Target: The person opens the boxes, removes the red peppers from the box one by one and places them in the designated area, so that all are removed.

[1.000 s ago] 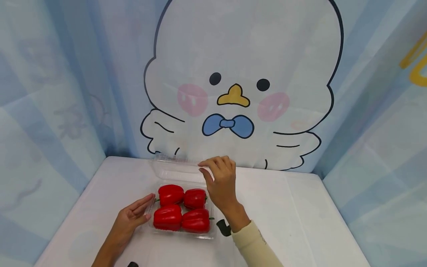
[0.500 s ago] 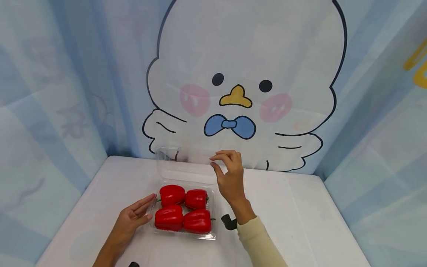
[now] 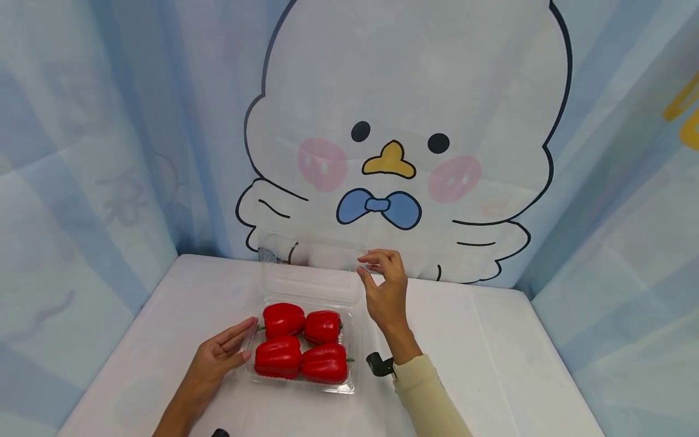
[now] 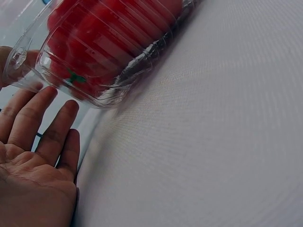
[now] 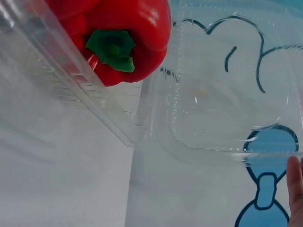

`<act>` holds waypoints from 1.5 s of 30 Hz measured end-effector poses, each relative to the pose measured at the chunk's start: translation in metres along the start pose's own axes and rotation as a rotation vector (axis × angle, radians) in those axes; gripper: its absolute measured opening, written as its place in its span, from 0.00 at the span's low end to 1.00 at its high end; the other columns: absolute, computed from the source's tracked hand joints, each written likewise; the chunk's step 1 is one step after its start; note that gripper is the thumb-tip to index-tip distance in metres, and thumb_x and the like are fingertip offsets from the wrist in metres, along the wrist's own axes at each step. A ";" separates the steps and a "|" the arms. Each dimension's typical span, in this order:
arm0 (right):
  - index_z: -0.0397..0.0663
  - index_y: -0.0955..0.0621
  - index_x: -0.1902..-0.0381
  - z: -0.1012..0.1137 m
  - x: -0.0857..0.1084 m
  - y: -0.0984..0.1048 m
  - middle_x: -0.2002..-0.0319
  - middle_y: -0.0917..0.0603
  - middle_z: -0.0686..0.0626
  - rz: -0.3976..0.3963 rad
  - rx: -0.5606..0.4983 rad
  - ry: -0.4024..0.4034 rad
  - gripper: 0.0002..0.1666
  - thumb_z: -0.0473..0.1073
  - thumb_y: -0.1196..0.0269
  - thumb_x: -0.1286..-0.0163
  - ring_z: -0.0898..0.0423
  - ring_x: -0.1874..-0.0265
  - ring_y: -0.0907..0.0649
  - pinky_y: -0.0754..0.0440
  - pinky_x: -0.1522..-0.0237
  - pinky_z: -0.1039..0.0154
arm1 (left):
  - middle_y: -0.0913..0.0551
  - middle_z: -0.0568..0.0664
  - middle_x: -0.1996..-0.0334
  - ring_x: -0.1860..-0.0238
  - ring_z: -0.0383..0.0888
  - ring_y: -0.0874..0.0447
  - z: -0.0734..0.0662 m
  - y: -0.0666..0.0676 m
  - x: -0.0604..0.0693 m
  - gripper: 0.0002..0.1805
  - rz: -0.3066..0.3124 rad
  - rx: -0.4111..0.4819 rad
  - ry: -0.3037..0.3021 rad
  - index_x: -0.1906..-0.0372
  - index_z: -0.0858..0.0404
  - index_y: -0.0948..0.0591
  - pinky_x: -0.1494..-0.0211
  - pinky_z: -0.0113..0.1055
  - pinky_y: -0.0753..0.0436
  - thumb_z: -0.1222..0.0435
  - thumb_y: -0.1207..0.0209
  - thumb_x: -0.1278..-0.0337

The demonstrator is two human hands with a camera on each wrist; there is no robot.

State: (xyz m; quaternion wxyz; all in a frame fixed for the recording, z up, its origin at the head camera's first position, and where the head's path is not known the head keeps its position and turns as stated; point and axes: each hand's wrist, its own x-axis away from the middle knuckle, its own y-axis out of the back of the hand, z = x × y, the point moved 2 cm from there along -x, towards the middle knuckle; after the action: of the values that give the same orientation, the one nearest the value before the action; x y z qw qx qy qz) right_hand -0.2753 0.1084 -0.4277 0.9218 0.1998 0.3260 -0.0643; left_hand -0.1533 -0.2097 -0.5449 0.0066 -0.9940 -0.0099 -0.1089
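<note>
Four-sided clear container holds several red peppers, its hinged clear lid raised behind them. My left hand touches the container's left side with nearly straight fingers. In the left wrist view, this hand has its fingertips by the clear rim. My right hand holds the lid's right edge between bent fingers and thumb. The right wrist view shows part of that hand at the lid's edge and a pepper with a green stem.
A white table lies under the container. Behind it hangs a curtain with a cartoon bird, and blue-and-white curtains flank both sides. A dark object is at the right wrist; another shows at the bottom edge.
The lid has tilted further up, and my right hand has moved rightward with its edge. My left hand stays beside the container. The head view has shifted slightly.
</note>
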 end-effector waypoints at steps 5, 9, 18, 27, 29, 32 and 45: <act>0.46 0.13 0.50 -0.011 0.002 -0.002 0.48 0.18 0.45 0.014 -0.023 -0.014 0.16 0.28 0.28 0.33 0.48 0.49 0.14 0.10 0.43 0.59 | 0.30 0.49 0.20 0.38 0.13 0.26 0.001 0.000 0.000 0.42 0.002 0.006 -0.004 0.19 0.59 0.32 0.33 0.24 0.20 0.60 0.28 0.35; 0.47 0.14 0.45 -0.022 0.004 -0.003 0.47 0.16 0.45 0.045 -0.038 -0.031 0.21 0.26 0.28 0.34 0.44 0.49 0.13 0.10 0.44 0.54 | 0.29 0.49 0.21 0.38 0.13 0.26 0.001 0.000 -0.001 0.42 0.001 0.003 -0.012 0.19 0.59 0.32 0.34 0.24 0.20 0.60 0.28 0.34; 0.57 0.15 0.38 -0.041 0.010 -0.008 0.43 0.14 0.46 0.156 0.020 -0.187 0.27 0.28 0.30 0.30 0.47 0.48 0.11 0.09 0.44 0.50 | 0.30 0.48 0.21 0.37 0.13 0.27 0.002 0.001 0.001 0.41 0.006 -0.012 -0.021 0.19 0.59 0.32 0.31 0.27 0.21 0.59 0.29 0.32; 0.61 0.18 0.30 -0.056 0.017 -0.012 0.37 0.15 0.49 0.244 0.094 -0.321 0.34 0.30 0.29 0.30 0.51 0.50 0.11 0.09 0.48 0.59 | 0.29 0.47 0.21 0.33 0.17 0.27 0.002 0.000 0.000 0.41 -0.001 -0.020 -0.009 0.19 0.58 0.32 0.31 0.28 0.20 0.59 0.29 0.32; 0.61 0.19 0.29 -0.059 0.018 -0.013 0.36 0.15 0.49 0.261 0.096 -0.340 0.36 0.29 0.29 0.30 0.52 0.51 0.11 0.09 0.49 0.62 | 0.29 0.46 0.21 0.32 0.18 0.27 0.003 0.000 0.000 0.41 -0.001 -0.026 -0.008 0.19 0.57 0.32 0.30 0.29 0.21 0.59 0.29 0.32; 0.59 0.20 0.28 -0.064 0.019 -0.014 0.35 0.15 0.47 0.282 0.076 -0.370 0.38 0.28 0.29 0.31 0.52 0.53 0.11 0.09 0.54 0.66 | 0.29 0.46 0.21 0.30 0.20 0.27 0.003 0.001 0.000 0.42 -0.003 -0.031 -0.008 0.19 0.57 0.32 0.29 0.31 0.22 0.58 0.29 0.33; 0.42 0.23 0.26 -0.074 0.023 -0.017 0.32 0.16 0.41 0.349 0.038 -0.416 0.34 0.27 0.32 0.29 0.50 0.61 0.10 0.08 0.63 0.64 | 0.29 0.48 0.20 0.38 0.14 0.25 0.003 0.001 0.000 0.41 0.010 0.007 -0.006 0.19 0.59 0.32 0.33 0.25 0.20 0.60 0.29 0.33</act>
State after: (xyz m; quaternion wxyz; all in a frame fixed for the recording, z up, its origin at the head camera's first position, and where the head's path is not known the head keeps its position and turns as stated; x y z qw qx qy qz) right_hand -0.3043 0.1238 -0.5004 0.9622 0.2527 0.0891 0.0496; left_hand -0.1525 -0.2103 -0.5476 0.0107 -0.9943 -0.0053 -0.1058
